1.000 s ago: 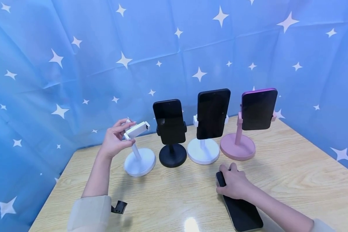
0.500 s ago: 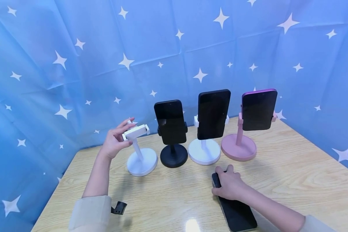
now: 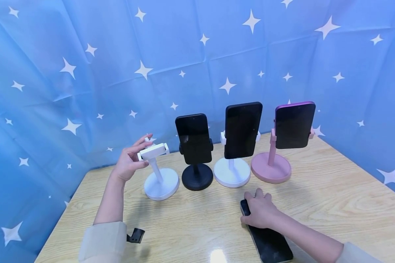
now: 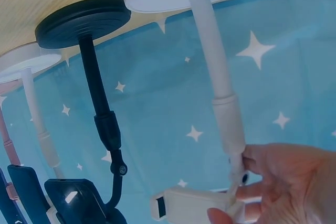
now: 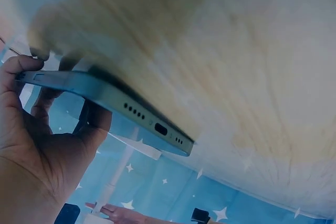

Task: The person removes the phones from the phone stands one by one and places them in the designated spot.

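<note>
Hands [image 3: 129, 160] on 1 stand [image 3: 156, 171], 1 phone [image 3: 270, 240]

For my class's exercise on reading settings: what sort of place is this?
Probably an indoor tabletop set-up, perhaps staged for filming: a wood-grain table before a blue, star-patterned cloth, bearing a row of four phone stands, three of them holding phones.

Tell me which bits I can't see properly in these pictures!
Head view: part of the held phone, covered by the right hand.
Head view: one end of the black piece, behind the left sleeve.
Left wrist view: part of the pink stand, cut off by the picture's left edge.
Right wrist view: the table, its wood grain blurred.
</note>
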A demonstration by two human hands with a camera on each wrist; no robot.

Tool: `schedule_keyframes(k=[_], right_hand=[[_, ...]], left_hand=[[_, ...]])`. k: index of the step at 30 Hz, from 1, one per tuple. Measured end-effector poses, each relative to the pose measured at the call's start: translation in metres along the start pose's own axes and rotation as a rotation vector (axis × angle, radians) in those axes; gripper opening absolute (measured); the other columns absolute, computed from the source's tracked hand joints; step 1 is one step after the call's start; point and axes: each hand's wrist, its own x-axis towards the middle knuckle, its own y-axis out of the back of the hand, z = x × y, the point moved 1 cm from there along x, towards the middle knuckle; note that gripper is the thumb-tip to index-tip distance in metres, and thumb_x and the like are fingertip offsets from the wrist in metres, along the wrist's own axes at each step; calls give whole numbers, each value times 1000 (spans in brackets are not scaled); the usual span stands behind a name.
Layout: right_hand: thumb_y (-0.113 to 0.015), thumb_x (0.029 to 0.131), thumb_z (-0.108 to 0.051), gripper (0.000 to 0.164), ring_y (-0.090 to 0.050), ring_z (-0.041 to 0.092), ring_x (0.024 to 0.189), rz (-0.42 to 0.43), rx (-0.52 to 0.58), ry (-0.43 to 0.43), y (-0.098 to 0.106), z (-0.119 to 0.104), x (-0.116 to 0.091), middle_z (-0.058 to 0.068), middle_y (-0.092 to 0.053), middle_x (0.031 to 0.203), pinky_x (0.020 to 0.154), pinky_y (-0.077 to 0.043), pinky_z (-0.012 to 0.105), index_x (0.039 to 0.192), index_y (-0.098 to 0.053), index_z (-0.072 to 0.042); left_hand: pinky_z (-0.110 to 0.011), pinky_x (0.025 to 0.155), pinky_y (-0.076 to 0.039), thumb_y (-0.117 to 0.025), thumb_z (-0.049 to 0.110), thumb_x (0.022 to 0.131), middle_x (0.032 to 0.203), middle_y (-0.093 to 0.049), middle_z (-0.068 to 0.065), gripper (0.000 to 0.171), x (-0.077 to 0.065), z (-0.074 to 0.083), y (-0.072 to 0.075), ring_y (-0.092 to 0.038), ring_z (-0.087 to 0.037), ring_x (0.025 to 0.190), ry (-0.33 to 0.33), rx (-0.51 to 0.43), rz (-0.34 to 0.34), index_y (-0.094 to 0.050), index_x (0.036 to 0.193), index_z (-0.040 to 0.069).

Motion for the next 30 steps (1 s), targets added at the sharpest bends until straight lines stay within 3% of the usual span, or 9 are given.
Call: schedule_keyframes(k=[6,12,20,25,30], right_hand=[[-76,66,-29,64,-39,41,84,-13,-7,-22,2,-1,1,25,-44,98,52,-43,41,114,-51,5],[-75,67,-32,66,-40,40,86,-47,-26,-57,1,-2,2,23,-44,99,55,-43,47,116,-50,5],[-76,67,-34,69,-41,40,86,-59,-38,-92,3,-2,3,25,-44,103,55,-43,49,118,-49,6],[-74,69,-34,67,-40,40,85,-68,-45,-103,3,-1,4,24,-44,101,54,-42,48,118,-50,5],[-73,70,-34,65,-40,39,86,-70,-55,-105,3,-1,4,23,-44,101,54,-42,47,117,-50,5]], left_hand=[[-20,77,-49,-50,-25,66,137,-42,4,68,0,-1,0,-41,-14,124,3,-8,7,-64,116,18],[-20,78,-48,-51,-23,65,140,-39,2,68,-2,-1,-1,-43,-16,122,2,4,17,-64,117,20],[-20,81,-46,-52,-21,68,143,-35,0,67,-2,-1,-1,-36,-12,127,21,17,4,-63,118,21],[-22,79,-49,-53,-21,69,143,-35,3,66,-2,-2,0,-45,-13,120,38,35,8,-62,119,20],[-21,80,-48,-53,-20,70,143,-34,4,66,-3,0,-2,-45,-13,120,44,40,12,-61,122,20]])
